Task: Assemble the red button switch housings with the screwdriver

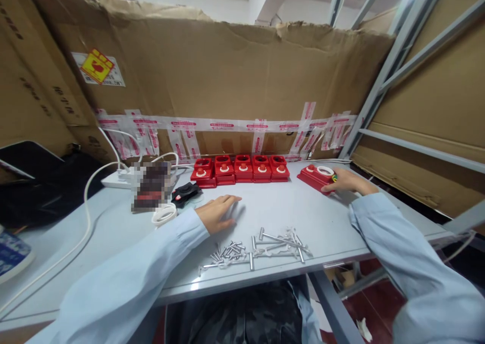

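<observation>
My left hand (219,213) is over the grey table (265,207) with its fingers stretched out and nothing in it. At the right, my right hand (343,181) grips the near end of a red device (317,183) with a white ring and a red knob on top. Several similar red devices (243,168) stand side by side near the cardboard at the back. Silver T-shaped metal parts (278,240) and a small pile of screws (230,252) lie near the front edge.
White rings (164,214), a black item (185,195) and a blurred-out object (151,186) lie at the left, by a power strip (115,180) with white cables. Cardboard (227,71) walls the back. A metal frame (382,86) rises at the right.
</observation>
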`<state>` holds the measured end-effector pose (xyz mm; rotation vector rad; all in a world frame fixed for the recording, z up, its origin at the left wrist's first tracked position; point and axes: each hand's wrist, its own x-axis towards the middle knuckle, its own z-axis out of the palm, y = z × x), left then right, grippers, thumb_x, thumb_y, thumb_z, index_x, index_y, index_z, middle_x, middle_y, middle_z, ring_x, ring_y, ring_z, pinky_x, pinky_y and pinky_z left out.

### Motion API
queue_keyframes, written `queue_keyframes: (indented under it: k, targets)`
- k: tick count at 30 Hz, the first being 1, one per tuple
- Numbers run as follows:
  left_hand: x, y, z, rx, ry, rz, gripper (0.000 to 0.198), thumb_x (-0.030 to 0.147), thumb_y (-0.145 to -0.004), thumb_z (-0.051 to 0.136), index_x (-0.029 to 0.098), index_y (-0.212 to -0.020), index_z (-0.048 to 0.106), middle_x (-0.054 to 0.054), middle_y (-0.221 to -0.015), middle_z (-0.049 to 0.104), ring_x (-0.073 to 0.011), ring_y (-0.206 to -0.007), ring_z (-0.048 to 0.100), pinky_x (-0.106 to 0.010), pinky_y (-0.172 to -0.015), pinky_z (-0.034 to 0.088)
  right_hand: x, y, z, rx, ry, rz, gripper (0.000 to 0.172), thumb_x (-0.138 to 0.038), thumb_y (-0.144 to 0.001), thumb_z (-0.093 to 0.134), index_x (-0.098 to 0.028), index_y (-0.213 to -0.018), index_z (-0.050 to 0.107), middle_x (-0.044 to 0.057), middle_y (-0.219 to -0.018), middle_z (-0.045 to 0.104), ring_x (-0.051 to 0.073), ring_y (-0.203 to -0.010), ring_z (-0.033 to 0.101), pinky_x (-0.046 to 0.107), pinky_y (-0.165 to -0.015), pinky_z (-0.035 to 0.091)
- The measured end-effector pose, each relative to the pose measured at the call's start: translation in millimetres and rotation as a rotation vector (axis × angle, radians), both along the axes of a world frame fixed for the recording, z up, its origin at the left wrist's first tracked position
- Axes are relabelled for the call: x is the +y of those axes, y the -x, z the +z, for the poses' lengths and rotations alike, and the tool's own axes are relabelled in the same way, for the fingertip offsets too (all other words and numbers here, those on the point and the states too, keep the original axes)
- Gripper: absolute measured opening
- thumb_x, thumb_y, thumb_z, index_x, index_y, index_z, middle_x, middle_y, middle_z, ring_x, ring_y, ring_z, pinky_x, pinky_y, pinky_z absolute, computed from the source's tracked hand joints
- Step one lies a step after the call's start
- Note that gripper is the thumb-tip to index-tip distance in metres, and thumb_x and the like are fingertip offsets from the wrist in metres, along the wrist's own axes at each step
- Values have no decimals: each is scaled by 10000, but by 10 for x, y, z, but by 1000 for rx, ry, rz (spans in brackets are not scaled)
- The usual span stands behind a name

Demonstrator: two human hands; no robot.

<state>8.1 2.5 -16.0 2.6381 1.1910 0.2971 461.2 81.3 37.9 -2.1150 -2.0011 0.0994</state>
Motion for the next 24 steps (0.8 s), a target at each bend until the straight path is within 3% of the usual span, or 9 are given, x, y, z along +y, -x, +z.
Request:
queue_keyframes:
  k: [3,7,12,14,17,20,24]
  targets:
    - [-16,-16,30,24,2,-10,550,313,-834,525,212,-1344,348,-126,-1374,476,-289,-1232,485,-462,-1016,414,-217,-55,25,-15,128,59,686,-511,-489,777,-154,-1045,595,101,-925,683,251,-791,631,301,-621,459]
    - [-13,-22,36,23,-19,-26,534,299,-833,522,199,-1334,370,-127,-1364,485,-289,-1222,492,-466,-1013,417,-424,148,71,-82,185,195,789,-537,-546,740,-142,-1191,515,141,-1098,644,281,-950,613,324,-759,457]
    - [-6,0,38,-13,-61,-40,517,297,-838,532,207,-1324,382,-129,-1357,496,-279,-1231,489,-451,-1019,409,-548,758,128,-73,203,381,775,-517,-543,761,-168,-1189,512,125,-1092,649,281,-933,614,325,-765,448]
    - [-12,-2,65,-54,-89,-41,559,300,-843,536,221,-1361,341,-130,-1386,472,-283,-1253,473,-465,-1024,397,-559,1070,117,-21,184,533,745,-477,-561,768,-190,-1198,508,102,-1105,651,268,-950,612,319,-785,443]
    - [-20,-26,122,-112,-138,-37,710,356,-808,604,234,-1418,264,-148,-1442,415,-311,-1300,427,-496,-1038,367,-543,1570,52,61,173,753,735,-465,-579,776,-187,-1199,493,92,-1115,649,251,-951,609,323,-808,447]
    - [1,-37,161,-87,-135,-9,917,445,-678,732,230,-1430,254,-166,-1455,404,-357,-1308,416,-512,-1029,366,-530,2001,-28,146,165,946,718,-434,-615,772,-198,-1228,484,87,-1172,633,239,-1005,604,319,-842,453]
    - [78,20,153,-54,-48,86,1033,431,-590,796,209,-1439,251,-160,-1335,548,-360,-1150,574,-459,-950,442,-560,2208,-60,211,68,981,907,-505,-611,774,-188,-1366,385,123,-1328,551,273,-1149,551,356,-934,427]
